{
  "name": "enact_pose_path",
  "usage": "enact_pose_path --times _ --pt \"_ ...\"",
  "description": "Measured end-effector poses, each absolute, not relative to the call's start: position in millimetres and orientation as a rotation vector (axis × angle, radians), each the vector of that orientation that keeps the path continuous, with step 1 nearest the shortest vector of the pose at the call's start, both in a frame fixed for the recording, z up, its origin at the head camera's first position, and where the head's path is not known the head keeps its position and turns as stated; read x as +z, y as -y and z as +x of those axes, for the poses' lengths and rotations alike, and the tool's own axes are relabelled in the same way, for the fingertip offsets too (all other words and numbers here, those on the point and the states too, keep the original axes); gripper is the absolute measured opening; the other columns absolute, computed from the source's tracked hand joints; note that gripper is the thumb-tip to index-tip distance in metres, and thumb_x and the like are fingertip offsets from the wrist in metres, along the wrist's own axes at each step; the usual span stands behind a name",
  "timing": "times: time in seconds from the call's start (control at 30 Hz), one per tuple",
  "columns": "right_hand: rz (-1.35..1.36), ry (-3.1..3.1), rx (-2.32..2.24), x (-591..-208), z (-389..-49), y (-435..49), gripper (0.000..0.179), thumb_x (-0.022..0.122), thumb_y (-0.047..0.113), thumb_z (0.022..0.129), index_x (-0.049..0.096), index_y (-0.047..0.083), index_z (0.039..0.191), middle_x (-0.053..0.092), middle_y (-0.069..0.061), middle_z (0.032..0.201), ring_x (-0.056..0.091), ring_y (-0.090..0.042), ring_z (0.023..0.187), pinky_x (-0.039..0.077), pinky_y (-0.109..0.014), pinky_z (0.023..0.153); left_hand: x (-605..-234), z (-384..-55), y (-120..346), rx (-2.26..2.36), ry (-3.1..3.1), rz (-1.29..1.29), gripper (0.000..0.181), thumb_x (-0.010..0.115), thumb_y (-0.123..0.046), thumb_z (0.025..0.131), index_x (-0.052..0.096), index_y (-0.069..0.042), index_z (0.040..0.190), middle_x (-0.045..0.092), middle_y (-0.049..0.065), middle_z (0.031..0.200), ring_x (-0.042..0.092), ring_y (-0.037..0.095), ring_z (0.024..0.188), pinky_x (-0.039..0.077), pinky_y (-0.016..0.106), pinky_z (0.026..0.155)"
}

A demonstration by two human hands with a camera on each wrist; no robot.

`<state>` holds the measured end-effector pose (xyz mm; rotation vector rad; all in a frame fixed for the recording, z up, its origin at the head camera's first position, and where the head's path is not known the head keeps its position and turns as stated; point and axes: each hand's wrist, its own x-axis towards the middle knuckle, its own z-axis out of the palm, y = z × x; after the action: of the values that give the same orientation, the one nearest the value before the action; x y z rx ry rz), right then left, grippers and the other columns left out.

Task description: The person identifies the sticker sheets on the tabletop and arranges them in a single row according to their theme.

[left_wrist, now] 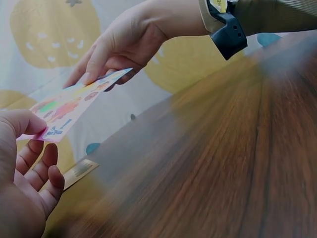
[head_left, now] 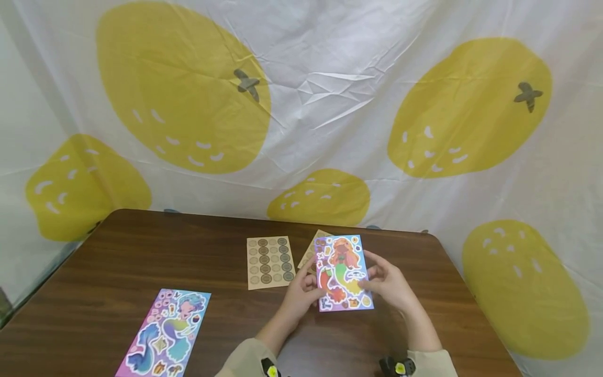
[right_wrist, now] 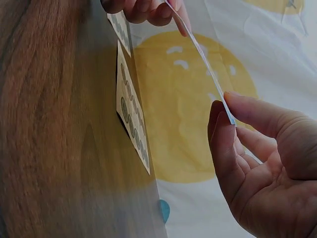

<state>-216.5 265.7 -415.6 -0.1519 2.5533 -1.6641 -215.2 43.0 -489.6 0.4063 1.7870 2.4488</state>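
Observation:
Between both hands, raised above the table, is a mermaid sticker sheet point(head_left: 346, 272) with an orange-haired mermaid on a purple and blue ground. My left hand point(head_left: 300, 292) pinches its left edge, thumb on top; in the left wrist view the other fingers curl beneath. The right edge is pinched by my right hand point(head_left: 390, 283), and the right wrist view shows the sheet point(right_wrist: 210, 69) nearly edge-on between thumb and fingers. A second mermaid sticker sheet point(head_left: 162, 335), blue-haired, lies flat on the table at the left.
On the brown wooden table point(head_left: 226, 335), a tan sheet of round stickers point(head_left: 270, 262) lies toward the back. Another tan sheet point(head_left: 308, 255) lies beside it, partly hidden by the held sheet and left hand. A white curtain with yellow fruit point(head_left: 330, 120) hangs behind the table.

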Motion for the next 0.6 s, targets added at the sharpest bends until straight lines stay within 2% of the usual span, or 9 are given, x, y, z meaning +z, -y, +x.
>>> enact_pose_path --times 0.6 --pt "-0.264 -2.522 -1.717 -413.4 -211.1 -238.9 0.072 0.071 -0.006 0.079 0.039 0.002 0.143 0.057 -0.014 0.082 0.060 -0.023 0.063 0.055 -0.047 0.057 -476.8 -203.0 -8.6 2.410 -1.814 0.461 0.089 0.063 0.012 0.077 0.021 -0.008 0.153 0.055 0.003 0.074 0.050 0.013 0.060 0.044 0.021 0.052"
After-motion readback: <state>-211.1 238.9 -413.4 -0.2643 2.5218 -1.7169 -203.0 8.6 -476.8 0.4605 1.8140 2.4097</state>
